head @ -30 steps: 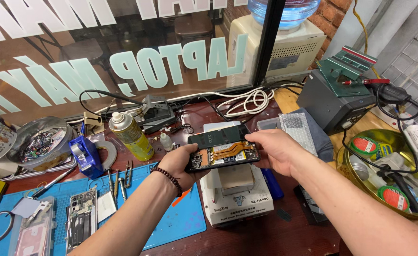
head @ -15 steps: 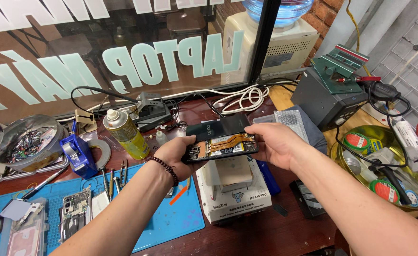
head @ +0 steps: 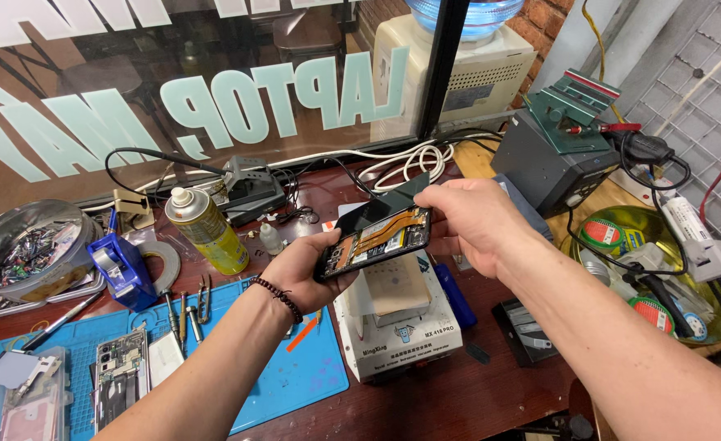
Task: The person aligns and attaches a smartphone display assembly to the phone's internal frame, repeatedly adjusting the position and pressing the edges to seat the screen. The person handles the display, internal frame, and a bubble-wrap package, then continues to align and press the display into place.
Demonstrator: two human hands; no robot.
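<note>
Now your left hand (head: 299, 273) cradles the opened phone (head: 377, 241) from below at its left end, palm up, fingers curled under the frame and thumb along the near edge, so that grip is closed around the phone. Your right hand (head: 470, 220) comes in from the right, palm down, with fingertips (head: 427, 196) pinching the dark back panel (head: 389, 204) at the phone's far right corner; the panel stands tilted up off the body, its far edge raised. The phone's insides face you, with an orange flex cable running across the boards. It is held in the air above the white heating plate (head: 401, 327), which sits on the desk (head: 458, 400) partly over the blue mat (head: 295, 376). Your left forearm runs up from the lower left, a bead bracelet (head: 279, 296) at the wrist; your right forearm crosses from the lower right. A yellow spray can (head: 207, 230) stands on the desk to the left, well apart from the phone. Compared with half a second ago, the phone sits more tilted, its right end higher, and the panel has opened wider from the body.
</note>
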